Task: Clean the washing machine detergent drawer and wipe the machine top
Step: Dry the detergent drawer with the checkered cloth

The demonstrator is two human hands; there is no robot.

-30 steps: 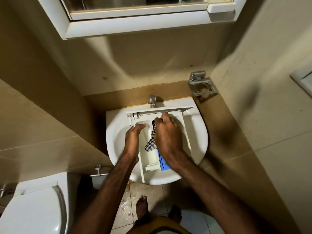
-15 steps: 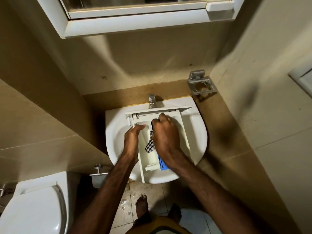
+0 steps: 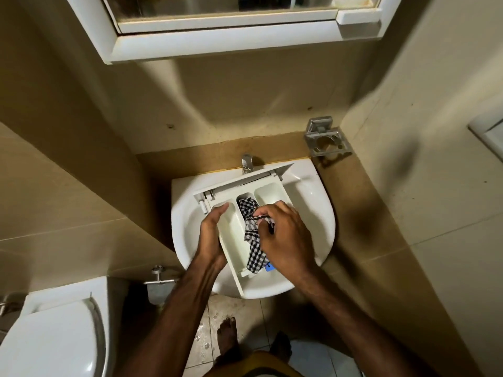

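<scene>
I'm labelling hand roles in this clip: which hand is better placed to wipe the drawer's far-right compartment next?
Probably the right hand: it already pinches the checked cloth in the middle compartment, beside that one. The left hand grips the detergent drawer by its left wall, steadying it.

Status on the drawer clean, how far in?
Done: drawer is out of the machine, resting in the sink. In hand: left hand holds its side, right hand works the checked cloth in the middle compartment. Left: other compartments, refit, machine top, which is not in view.
</scene>
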